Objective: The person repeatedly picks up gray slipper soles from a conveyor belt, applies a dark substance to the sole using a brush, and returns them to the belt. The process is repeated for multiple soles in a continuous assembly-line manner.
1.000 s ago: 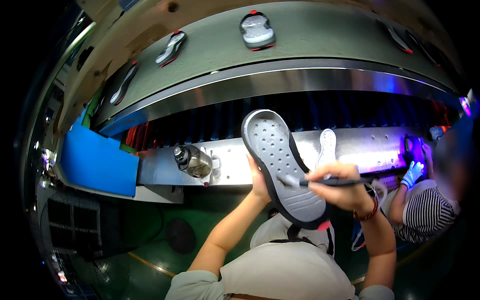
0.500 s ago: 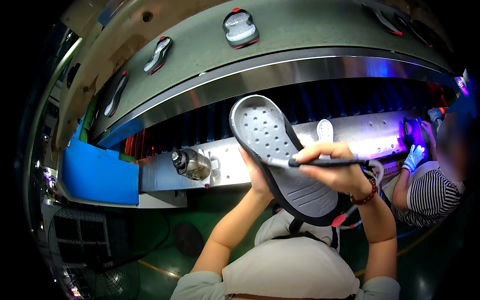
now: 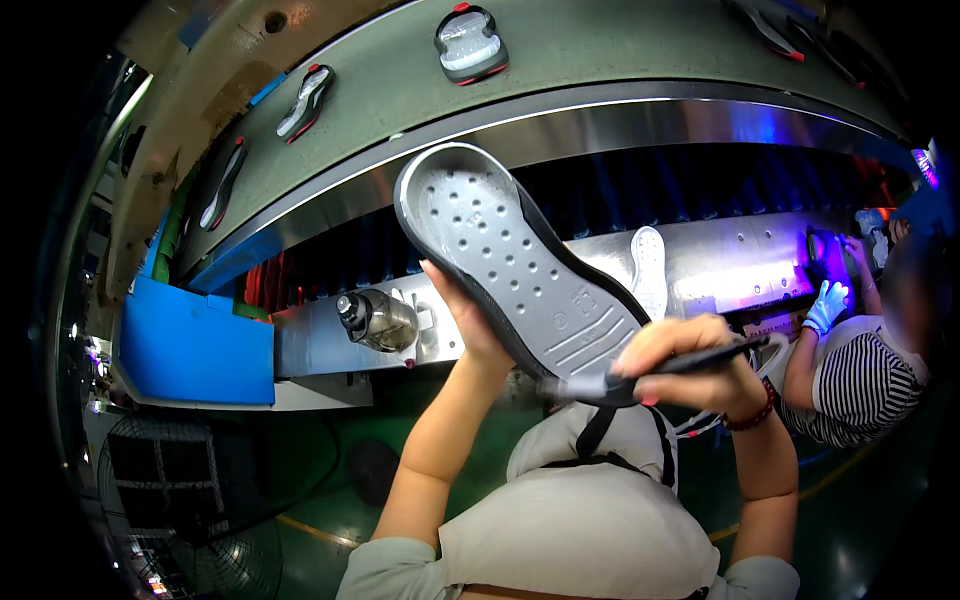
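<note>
A grey shoe sole (image 3: 500, 260) with a black rim, small round dimples and moulded ridges is held up at a tilt before me, its wider end toward the belt. My left hand (image 3: 472, 325) grips its left edge, some of the fingers hidden beneath. My right hand (image 3: 695, 370) is closed round the black handle of a brush (image 3: 715, 356), with a pale tube near the handle's back end. The brush's pale head, smeared by motion, lies over the sole's near end. Beyond the sole, a white sole-shaped piece (image 3: 650, 270) rests on the metal ledge.
A green conveyor belt (image 3: 585, 50) carries several soles behind a metal rail (image 3: 560, 118). On the ledge (image 3: 440, 340) stands a clear bottle with a dark cap (image 3: 375, 320). A blue panel (image 3: 195, 345) is left. At right sits a co-worker with a gloved hand (image 3: 827, 306) under violet light.
The sole has shifted up and left with my left hand. My right hand has carried the brush from the sole's middle down toward its near end. Soles on the belt moved slightly left.
</note>
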Motion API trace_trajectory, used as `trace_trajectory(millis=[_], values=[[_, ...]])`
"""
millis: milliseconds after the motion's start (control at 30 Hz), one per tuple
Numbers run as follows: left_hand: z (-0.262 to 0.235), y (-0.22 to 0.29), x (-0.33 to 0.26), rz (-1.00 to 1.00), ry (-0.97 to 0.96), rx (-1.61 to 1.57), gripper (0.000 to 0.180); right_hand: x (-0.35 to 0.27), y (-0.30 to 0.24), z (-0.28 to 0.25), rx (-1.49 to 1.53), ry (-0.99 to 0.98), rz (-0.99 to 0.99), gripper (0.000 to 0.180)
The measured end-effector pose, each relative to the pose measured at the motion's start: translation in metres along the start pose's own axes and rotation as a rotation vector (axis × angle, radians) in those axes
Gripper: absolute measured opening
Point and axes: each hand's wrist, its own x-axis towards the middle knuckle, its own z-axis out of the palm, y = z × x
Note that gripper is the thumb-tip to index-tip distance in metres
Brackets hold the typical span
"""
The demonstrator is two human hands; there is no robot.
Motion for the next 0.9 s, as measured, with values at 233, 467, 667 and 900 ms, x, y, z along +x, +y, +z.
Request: trace_trajectory(millis=[233, 467, 667, 900], values=[[-0.002, 0.013, 0.008, -0.018, -0.039, 0.037, 0.094, -0.009, 0.001, -0.003, -0.236, -0.090, -0.079, 0.021], [0.002, 0.014, 0.015, -0.046, -0.049, 0.050, 0.091, -0.018, 0.004, -0.004, -0.467, -0.012, -0.045, 0.024], [0.026, 0.027, 0.025, -0.082, -0.031, 0.036, 0.083, -0.022, 0.021, -0.021, 0.240, 0.218, 0.119, 0.019], [0.019, -0.034, -0.034, 0.011, -0.210, -0.081, 0.098, -0.011, 0.022, 0.021, 0.732, 0.460, 0.121, 0.014]])
